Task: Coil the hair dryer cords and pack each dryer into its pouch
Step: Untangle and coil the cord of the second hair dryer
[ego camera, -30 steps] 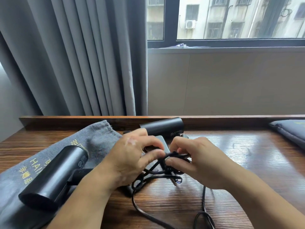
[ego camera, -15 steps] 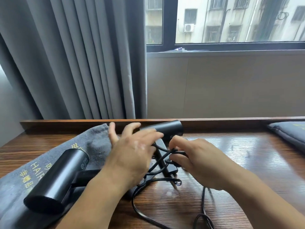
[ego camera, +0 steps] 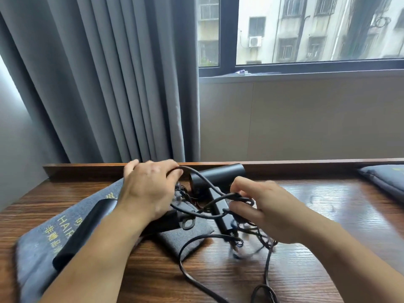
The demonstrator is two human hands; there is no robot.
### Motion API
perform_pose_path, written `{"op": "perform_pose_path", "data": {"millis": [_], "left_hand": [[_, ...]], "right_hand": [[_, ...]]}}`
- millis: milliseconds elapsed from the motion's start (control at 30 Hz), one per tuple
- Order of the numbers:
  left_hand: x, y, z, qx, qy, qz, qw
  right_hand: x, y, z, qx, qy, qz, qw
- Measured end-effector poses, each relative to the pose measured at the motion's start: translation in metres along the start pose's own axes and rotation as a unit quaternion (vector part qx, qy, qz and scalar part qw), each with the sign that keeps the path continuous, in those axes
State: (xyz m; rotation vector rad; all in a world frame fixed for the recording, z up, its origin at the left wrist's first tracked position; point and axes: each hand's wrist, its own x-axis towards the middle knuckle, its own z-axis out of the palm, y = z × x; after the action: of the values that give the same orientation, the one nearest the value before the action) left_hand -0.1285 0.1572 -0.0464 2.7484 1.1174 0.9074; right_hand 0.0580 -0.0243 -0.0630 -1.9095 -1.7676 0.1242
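Between the two hands a strand of the black cord (ego camera: 180,260) is raised off the table (ego camera: 148,272): the forefinger (ego camera: 241,183) and thumb of the right hand (ego camera: 271,213) pinch it at one end, and the curled fingers (ego camera: 170,171) of the left hand (ego camera: 148,191) hook its loop at the other. Below the right hand further turns hang in a loose, blurred tangle, and slack trails over the wood toward the near edge. The cord appears to belong to the rear dryer (ego camera: 220,173), which lies behind the hands with its handle pointing toward the viewer. The step in hand is judged to be coiling this cord, with the bundle only partly formed. The next move calls for laying the raised strand on as one more turn, without loosening the pinch, and then gathering the trailing slack. The near dryer (ego camera: 87,226) lies on top of the grey pouch (ego camera: 37,248), which bears yellow lettering; it is on the pouch, not inside it, so neither dryer looks packed yet. A second pouch (ego camera: 384,178) lies flat at the far right, well apart; its contents cannot be told.
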Motion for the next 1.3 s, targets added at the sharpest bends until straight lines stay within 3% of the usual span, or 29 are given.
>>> {"op": "perform_pose_path", "data": {"millis": [133, 167, 267, 333, 400, 533, 633, 767, 867, 933, 1000, 1100, 1200, 1300], "left_hand": [[0.003, -0.003, -0.007, 0.084, -0.137, -0.054, 0.985], [0.001, 0.0, -0.004, 0.091, -0.143, -0.014, 0.985], [0.002, 0.014, 0.003, 0.011, -0.097, 0.23, 0.968], [0.003, 0.023, 0.006, -0.088, -0.173, 0.273, 0.942], [0.005, 0.023, 0.011, -0.147, -0.218, 0.263, 0.928], [0.009, 0.009, 0.02, -0.208, -0.15, 0.247, 0.935], [0.016, -0.01, 0.02, -0.244, -0.064, 0.139, 0.958], [0.021, -0.021, 0.027, -0.164, 0.001, -0.011, 0.986], [0.016, -0.012, 0.032, -0.096, 0.006, -0.04, 0.995], [0.008, -0.001, 0.036, -0.027, 0.02, 0.004, 0.999], [-0.005, 0.012, 0.039, 0.0, 0.038, 0.104, 0.994], [-0.013, 0.023, 0.039, -0.069, -0.011, 0.284, 0.956], [-0.011, 0.024, 0.035, -0.181, -0.089, 0.298, 0.933], [-0.01, 0.02, 0.03, -0.195, -0.083, 0.289, 0.934]], "right_hand": [[0.009, -0.003, 0.001, 0.066, -0.009, 0.009, 0.998], [0.011, -0.003, 0.001, 0.066, -0.016, 0.011, 0.998], [0.019, -0.001, 0.003, 0.07, -0.011, -0.001, 0.998], [0.024, 0.001, 0.004, 0.067, 0.011, -0.009, 0.998], [0.028, 0.003, 0.003, 0.089, 0.021, -0.009, 0.996], [0.03, 0.005, 0.003, 0.144, -0.002, 0.003, 0.99], [0.025, 0.011, 0.004, 0.184, -0.038, 0.018, 0.982], [0.021, 0.016, 0.008, 0.221, -0.052, 0.043, 0.973], [0.023, 0.012, 0.013, 0.252, -0.037, 0.059, 0.965], [0.023, 0.009, 0.014, 0.208, -0.02, 0.052, 0.976], [0.022, 0.004, 0.014, 0.13, -0.012, 0.018, 0.991], [0.02, 0.0, 0.014, 0.106, -0.004, -0.003, 0.994], [0.016, 0.001, 0.013, 0.136, -0.013, 0.001, 0.991], [0.014, 0.001, 0.008, 0.165, -0.051, 0.005, 0.985]]}}
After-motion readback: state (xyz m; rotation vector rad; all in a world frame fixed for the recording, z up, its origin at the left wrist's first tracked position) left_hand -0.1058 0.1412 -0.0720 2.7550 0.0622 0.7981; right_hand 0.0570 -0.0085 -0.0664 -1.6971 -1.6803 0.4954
